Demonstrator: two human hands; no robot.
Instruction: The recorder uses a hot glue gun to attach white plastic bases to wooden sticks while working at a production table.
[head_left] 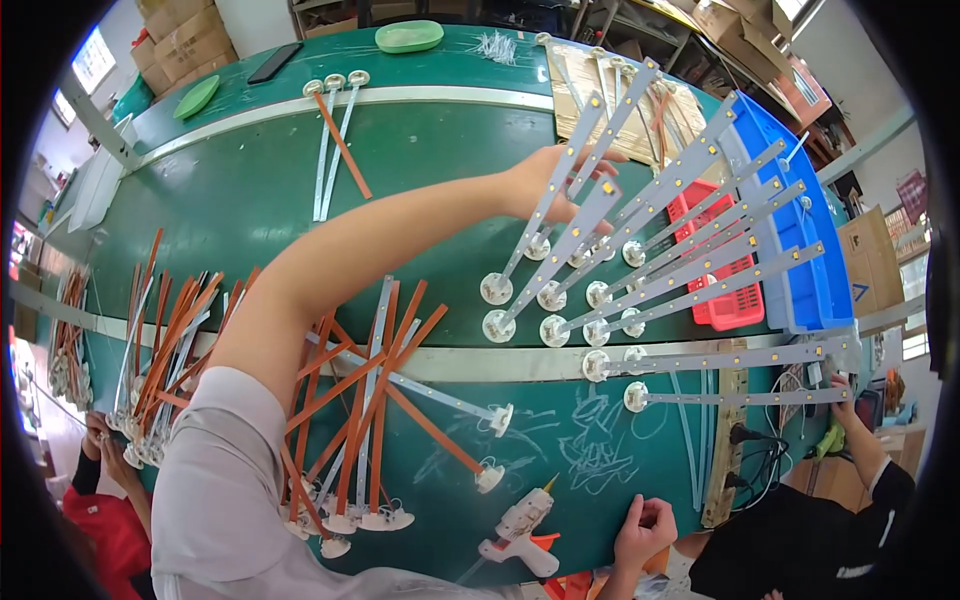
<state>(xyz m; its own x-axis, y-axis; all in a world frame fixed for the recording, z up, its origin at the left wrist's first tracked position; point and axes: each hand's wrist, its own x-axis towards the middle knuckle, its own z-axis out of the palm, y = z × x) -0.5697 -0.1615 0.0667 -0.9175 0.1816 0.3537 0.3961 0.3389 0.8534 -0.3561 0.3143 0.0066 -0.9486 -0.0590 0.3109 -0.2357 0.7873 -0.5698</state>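
Note:
My left hand (pixel 548 188) reaches across the bench, its fingers partly hidden and closed about an LED light strip (pixel 618 118). Around it, several more LED strips (pixel 690 285) rise from round white bases (pixel 499 326) and lean rightward. Near the front edge my right hand (pixel 645 532) is curled up, with nothing visible in it. To its left lies a white glue gun (pixel 524 520) with a yellowish nozzle. Beneath my left arm, strips with brown backing (pixel 375 400) lie crisscrossed in a pile, their white bases toward me.
Behind the standing strips are a red basket (pixel 735 295) and a blue bin (pixel 800 290). A co-worker's hand (pixel 845 395) touches strip ends at right; another person (pixel 110 530) works at left. A power strip (pixel 727 450), phone (pixel 275 63) and green dish (pixel 409 37) are also present.

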